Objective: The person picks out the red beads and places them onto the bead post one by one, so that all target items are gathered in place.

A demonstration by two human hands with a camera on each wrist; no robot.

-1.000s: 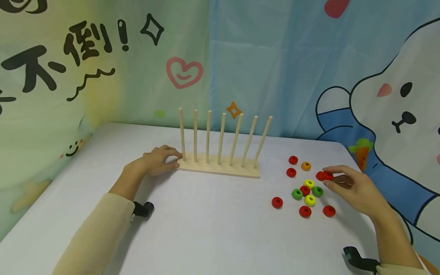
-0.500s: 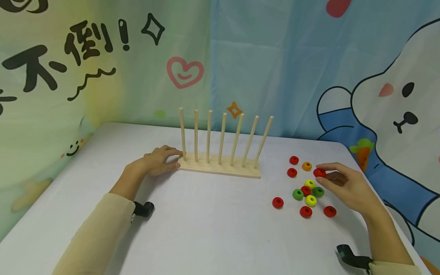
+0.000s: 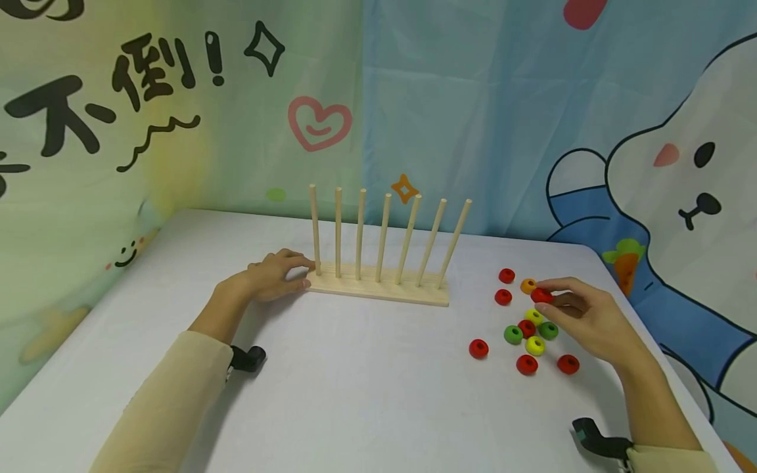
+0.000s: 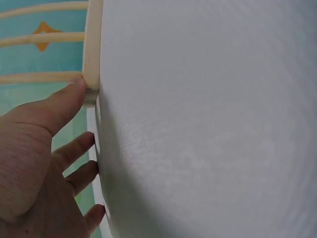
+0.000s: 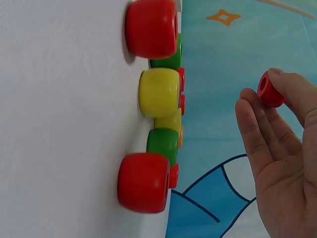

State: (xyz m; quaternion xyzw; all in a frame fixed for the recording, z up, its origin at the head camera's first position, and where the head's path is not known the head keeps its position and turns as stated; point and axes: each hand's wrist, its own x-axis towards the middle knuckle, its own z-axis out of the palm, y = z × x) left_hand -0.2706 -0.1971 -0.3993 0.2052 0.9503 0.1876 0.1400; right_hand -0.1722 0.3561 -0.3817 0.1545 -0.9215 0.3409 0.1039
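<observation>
A pale wooden stand [image 3: 378, 289] carries a row of upright bare pegs in the head view. At its left end, my left hand [image 3: 269, 276] holds the base between thumb and index finger; in the left wrist view the thumb [image 4: 62, 104] touches the base end [image 4: 91, 54], the other fingers spread below. My right hand [image 3: 594, 322] pinches a red bead [image 3: 541, 295] between thumb and fingers. It looks lifted off the table in the right wrist view, its hole showing. An orange bead [image 3: 528, 286] lies just left of it, partly behind it in the head view.
Loose beads lie around the right hand: several red [image 3: 479, 349], two green [image 3: 513, 334] and two yellow [image 3: 535, 346]. They rest on the white table [image 3: 367, 381]. A printed curtain [image 3: 437, 98] hangs behind the table.
My right hand has moved left with the red bead, from right of the bead cluster to beside the orange bead. The left hand stays at the stand's end.
</observation>
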